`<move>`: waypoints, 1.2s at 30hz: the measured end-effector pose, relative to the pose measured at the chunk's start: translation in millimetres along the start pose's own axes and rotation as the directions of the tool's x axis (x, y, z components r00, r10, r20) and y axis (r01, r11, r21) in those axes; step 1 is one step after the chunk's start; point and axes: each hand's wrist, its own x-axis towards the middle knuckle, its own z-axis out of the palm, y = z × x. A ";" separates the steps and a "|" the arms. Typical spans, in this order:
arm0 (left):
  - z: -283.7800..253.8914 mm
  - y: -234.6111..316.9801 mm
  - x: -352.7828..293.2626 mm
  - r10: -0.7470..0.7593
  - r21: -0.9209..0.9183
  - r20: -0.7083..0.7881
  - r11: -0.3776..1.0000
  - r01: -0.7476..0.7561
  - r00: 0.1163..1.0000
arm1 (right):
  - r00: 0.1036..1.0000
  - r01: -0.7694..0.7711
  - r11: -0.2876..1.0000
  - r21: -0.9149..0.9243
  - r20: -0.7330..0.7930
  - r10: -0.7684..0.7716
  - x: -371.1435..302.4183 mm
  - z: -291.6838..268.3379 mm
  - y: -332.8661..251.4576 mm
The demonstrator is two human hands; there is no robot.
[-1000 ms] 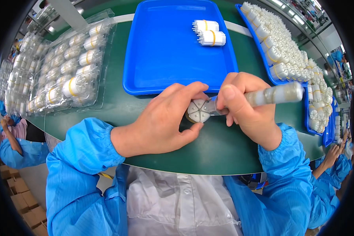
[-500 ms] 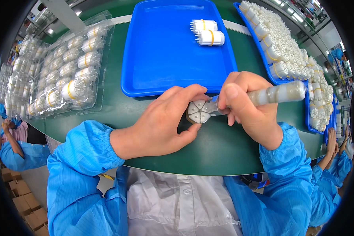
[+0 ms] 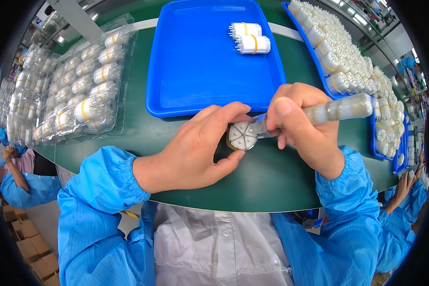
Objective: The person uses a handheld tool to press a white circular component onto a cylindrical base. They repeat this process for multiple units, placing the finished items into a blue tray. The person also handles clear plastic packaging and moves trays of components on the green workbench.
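Note:
My left hand is curled around a round white bundle of wedge-shaped plastic pieces, held upright just above or on the green table. Its top face shows, with radiating seams and small dots; my thumb and fingers hide much of its side. In my right hand is a hand tool with a thick, tape-wrapped, translucent handle pointing right. The flat greyish end of the tool reaches left to the edge of the bundle's top. I cannot make out its exact kind.
A blue tray ahead holds two white bundles with yellow bands. At left, clear plastic trays are filled with similar bundles. More fill a blue tray at right. Co-workers' blue sleeves show at both sides.
The tool's handle has tilted slightly upward, and my right hand has shifted a little up with it. The bundle's top looks slightly turned. My left hand stays almost where it was.

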 end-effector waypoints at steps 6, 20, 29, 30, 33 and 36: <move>-1.1 -0.9 4.5 0.017 0.025 0.030 1.000 -0.018 0.999 | 0.999 0.034 0.998 -0.046 -0.001 -0.034 -0.7 4.4 8.5; -68.0 15.5 -48.5 -0.138 0.388 -0.051 0.910 0.147 0.989 | 0.976 0.199 0.904 -0.379 0.155 -0.150 -13.4 12.4 34.5; -107.7 24.8 -78.2 -0.211 0.386 -0.364 0.852 0.353 0.907 | 0.988 0.130 0.901 -0.414 0.136 -0.080 -13.2 13.0 42.0; -121.0 30.2 -75.7 -0.226 0.409 -0.412 0.820 0.401 0.883 | 0.988 0.126 0.899 -0.419 0.135 -0.076 -13.9 12.5 41.1; -157.4 31.7 -75.0 -0.048 0.555 -0.533 0.734 0.391 0.845 | 0.989 0.126 0.914 -0.387 0.121 -0.085 -15.3 13.2 42.2; -167.3 42.3 -77.5 0.017 0.626 -0.473 0.710 0.322 0.881 | 0.993 0.081 0.932 -0.355 0.114 -0.042 -16.2 13.6 38.9</move>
